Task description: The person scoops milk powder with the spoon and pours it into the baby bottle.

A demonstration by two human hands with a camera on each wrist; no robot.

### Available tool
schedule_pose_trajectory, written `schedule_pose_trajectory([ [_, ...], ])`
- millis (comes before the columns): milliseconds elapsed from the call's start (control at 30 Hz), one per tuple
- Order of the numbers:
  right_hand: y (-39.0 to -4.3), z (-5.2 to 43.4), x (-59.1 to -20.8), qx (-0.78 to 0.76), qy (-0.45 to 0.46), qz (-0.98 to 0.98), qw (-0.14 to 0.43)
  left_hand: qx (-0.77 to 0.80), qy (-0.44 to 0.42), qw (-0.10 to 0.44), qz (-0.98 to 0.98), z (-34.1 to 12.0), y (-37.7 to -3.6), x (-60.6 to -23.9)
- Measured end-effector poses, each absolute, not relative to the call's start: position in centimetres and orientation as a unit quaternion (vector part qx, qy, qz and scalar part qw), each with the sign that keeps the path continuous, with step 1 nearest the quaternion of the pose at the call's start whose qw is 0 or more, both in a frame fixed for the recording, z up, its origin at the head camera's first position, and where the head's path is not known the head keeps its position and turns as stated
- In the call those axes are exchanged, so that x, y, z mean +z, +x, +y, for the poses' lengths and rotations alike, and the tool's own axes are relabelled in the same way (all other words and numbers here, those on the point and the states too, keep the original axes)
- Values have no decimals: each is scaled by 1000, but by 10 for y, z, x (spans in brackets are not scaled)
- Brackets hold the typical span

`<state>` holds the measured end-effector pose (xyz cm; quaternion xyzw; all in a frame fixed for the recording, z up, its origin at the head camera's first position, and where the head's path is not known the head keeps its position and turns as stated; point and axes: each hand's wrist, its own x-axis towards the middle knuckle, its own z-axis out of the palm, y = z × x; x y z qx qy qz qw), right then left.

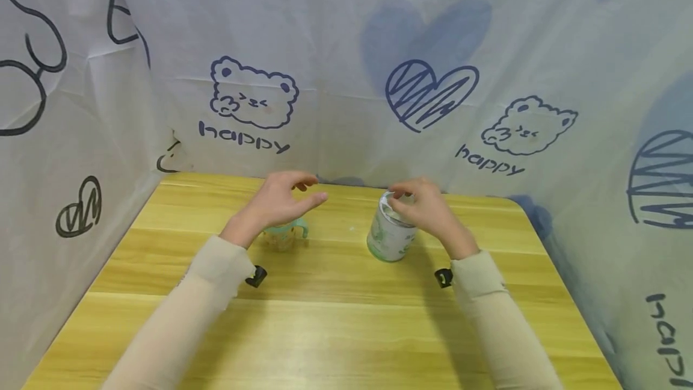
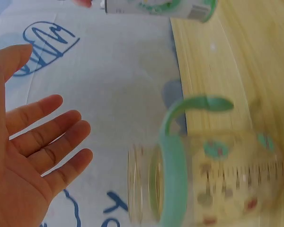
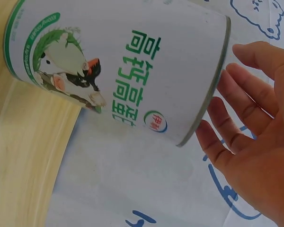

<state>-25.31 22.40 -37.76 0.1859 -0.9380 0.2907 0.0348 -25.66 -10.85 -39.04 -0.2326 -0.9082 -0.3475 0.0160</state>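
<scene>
Can (image 1: pixel 391 230) sits upright on the table (image 1: pixel 335 318), right under the right hand (image 1: pixel 428 209); green-and-white label with a cow on it, looks like milk powder. That hand hovers over the rim, fingers loosely spread; the wrist view shows them just off the top edge and not wrapped round anything, so nothing's held, though the head view alone makes it look like fingertips might brush the lid; can't tell for sure. Left hand (image 1: pixel 281 200) hangs open above a little bottle (image 1: pixel 284 236) with mint handles; palm flat, fingers straight, no contact; the bottle stands just below the palm, probably so it can be grabbed from above. Bottle and can are well apart, one per hand; printed cloth (image 1: pixel 346 77) walls behind both.
</scene>
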Motion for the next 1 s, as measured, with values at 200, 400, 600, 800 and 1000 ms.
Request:
schedule_pose_trajectory([
  [200,-253,220,-384,287,189,-938,35,-358,-248,6,-900,-82,-257,-394],
  [400,-254,219,-384,273,187,-943,32,-361,-264,-14,-895,-58,-258,-397],
  [600,-254,216,-386,260,185,-947,20,-367,-270,-39,-889,-41,-261,-408],
  [800,-255,216,-387,255,173,-951,12,-383,-271,-57,-881,-27,-265,-420],
  [1000,-257,217,-385,261,175,-949,29,-399,-263,-75,-875,-15,-268,-428],
])
